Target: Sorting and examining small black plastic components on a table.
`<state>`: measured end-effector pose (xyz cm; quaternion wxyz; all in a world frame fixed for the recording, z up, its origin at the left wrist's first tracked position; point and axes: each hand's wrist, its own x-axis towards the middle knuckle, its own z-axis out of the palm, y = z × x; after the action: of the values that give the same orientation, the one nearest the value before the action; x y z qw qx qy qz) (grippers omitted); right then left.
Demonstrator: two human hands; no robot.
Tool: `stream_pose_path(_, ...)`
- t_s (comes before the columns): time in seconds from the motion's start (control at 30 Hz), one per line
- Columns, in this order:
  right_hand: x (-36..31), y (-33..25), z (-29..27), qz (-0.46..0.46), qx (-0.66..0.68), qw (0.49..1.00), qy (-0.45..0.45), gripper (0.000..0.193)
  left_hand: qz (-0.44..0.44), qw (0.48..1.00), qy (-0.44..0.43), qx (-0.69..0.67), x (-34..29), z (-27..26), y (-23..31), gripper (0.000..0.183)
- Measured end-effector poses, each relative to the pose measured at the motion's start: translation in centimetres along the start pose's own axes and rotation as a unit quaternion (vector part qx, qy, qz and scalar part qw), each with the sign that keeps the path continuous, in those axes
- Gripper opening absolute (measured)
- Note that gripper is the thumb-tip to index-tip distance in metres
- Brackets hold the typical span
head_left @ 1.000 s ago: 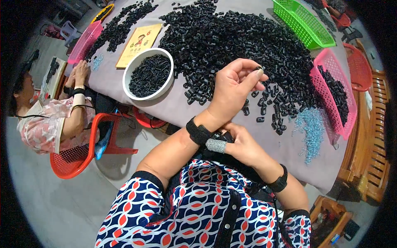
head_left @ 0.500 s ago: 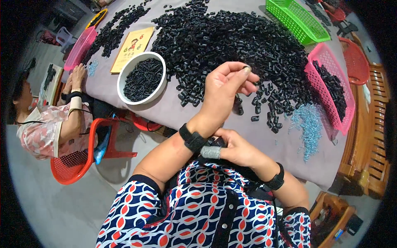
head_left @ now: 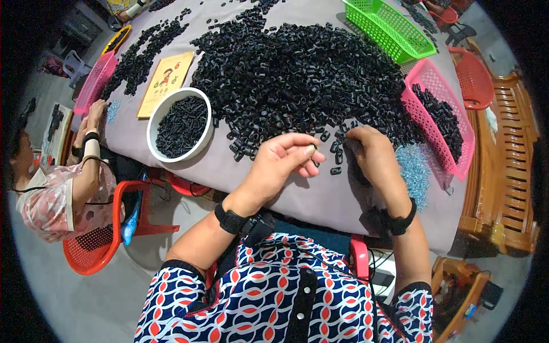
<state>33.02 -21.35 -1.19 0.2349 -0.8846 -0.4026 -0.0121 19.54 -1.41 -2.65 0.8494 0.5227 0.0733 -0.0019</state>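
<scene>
The left hand [head_left: 279, 163] pinches what seems a small black piece [head_left: 315, 147]; to its right, the right hand [head_left: 374, 160] curls at the near edge of the black parts pile [head_left: 297, 80], its grip hidden. Picking up a part seems in hand, calling for a fine pinch; earlier, the right hand sat beneath the left wrist.

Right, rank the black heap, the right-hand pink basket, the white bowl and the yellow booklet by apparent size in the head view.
1. Black heap
2. Right-hand pink basket and white bowl: too close to rank, given the fisheye view
3. Yellow booklet
</scene>
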Motion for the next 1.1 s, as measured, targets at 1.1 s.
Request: stream_pose_path(1.1,-2.3,-4.8,-1.3,0.071,0.397,0.915,-0.002,0.023,-0.063,0.995,-0.068,0.033,0.3,1.4,-1.0,0.016)
